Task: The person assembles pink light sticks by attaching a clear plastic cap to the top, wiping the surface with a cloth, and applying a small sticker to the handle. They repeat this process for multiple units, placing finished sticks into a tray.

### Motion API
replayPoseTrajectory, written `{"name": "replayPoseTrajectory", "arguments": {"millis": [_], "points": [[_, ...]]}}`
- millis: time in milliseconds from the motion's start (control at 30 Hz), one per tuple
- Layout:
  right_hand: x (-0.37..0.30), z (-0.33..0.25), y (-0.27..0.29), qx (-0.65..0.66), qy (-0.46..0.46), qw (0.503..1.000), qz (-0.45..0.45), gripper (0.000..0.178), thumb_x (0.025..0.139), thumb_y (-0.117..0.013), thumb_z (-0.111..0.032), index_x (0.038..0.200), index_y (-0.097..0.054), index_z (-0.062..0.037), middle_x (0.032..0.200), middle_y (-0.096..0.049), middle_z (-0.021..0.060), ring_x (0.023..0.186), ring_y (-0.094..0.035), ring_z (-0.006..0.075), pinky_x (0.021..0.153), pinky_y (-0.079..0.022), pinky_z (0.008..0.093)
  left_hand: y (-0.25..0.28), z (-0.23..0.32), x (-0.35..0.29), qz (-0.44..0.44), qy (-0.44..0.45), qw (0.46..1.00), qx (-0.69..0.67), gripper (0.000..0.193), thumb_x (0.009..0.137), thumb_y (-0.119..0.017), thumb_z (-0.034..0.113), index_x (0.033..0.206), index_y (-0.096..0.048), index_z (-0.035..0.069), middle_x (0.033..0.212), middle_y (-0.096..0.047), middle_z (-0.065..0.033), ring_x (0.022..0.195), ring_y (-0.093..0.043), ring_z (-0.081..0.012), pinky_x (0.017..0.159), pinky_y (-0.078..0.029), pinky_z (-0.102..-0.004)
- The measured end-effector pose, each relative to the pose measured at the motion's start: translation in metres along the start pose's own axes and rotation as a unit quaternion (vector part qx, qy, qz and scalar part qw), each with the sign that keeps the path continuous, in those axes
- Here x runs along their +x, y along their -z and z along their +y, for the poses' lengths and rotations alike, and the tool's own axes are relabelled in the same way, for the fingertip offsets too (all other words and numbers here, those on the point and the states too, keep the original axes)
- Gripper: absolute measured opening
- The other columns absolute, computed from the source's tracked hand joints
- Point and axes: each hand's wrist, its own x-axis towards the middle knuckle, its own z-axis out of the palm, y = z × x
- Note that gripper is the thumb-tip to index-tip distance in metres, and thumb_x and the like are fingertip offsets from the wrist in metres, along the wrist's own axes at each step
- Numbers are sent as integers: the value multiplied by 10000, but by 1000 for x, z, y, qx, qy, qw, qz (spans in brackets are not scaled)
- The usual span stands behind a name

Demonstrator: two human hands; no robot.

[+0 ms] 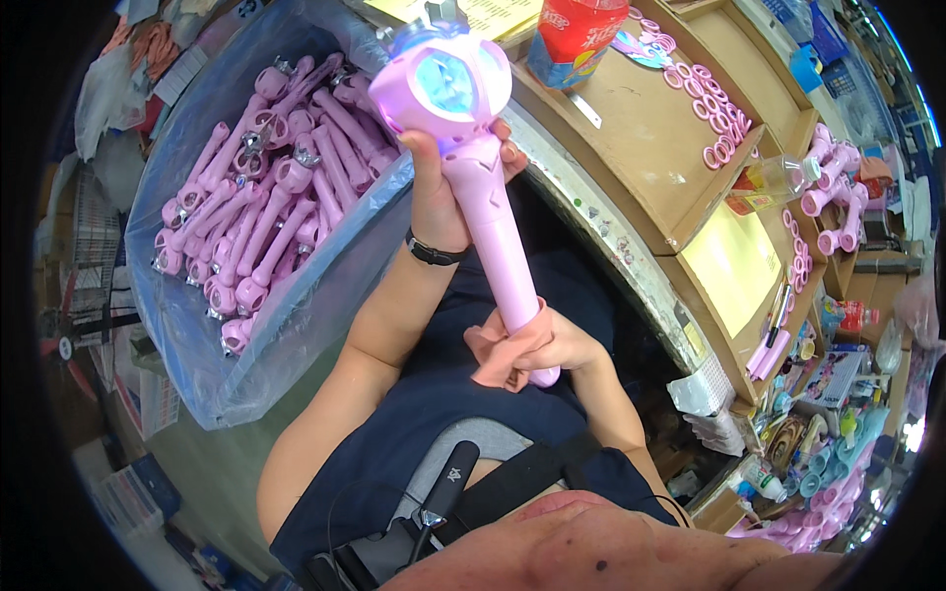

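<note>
Gripping the neck of a pink toy wand (490, 212) just under its heart-shaped head, the left hand (440, 192) had its fingers curled tight around the shaft, a black band on the wrist. The wand slanted down from that hand to the right hand (557, 347), which closed around the lower end of the handle with a pink cloth (501, 355) pressed between palm and plastic. Both hands held the wand above the person's lap. Left of the left hand stood a bin lined with clear plastic (286, 325), filled with many more pink wands. Beyond the right hand, a brown workbench (645, 138) carried loose pink rings (717, 123).
</note>
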Motion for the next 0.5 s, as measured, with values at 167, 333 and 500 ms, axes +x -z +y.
{"name": "replayPoseTrajectory", "arguments": {"millis": [167, 333, 500], "points": [[-8, 2, -6, -294, 66, 902, 309, 613, 643, -684, -16, 1211, -456, 30, 1113, -569, 117, 1060, -555, 190, 931, -431, 324, 2, 28, 6, 36, -120, 981, 148, 816, 751, -533, 680, 1160, -448, -21, 961, -560, -97, 823, -576, -185, 786, -483, -333], [1, 27, 1, -389, 343, 773, 366, 464, 778, -723, -217, 1134, -535, 15, 1055, -615, 120, 907, -638, 201, 740, -505, 277, 3, 28, 3, 100, -122, 984, 79, 760, 793, -520, 657, 1174, -465, 1, 950, -577, -88, 790, -582, -169, 719, -482, -307], [7, 37, 4, 163, 192, 945, 210, 533, 952, -392, -400, 1160, -500, 79, 1002, -617, 207, 713, -634, 213, 574, -527, 273, 7, 19, -2, -55, -35, 997, -43, 662, 848, -529, 585, 1245, -400, 72, 925, -567, -70, 701, -524, -130, 648, -458, -277]]}}
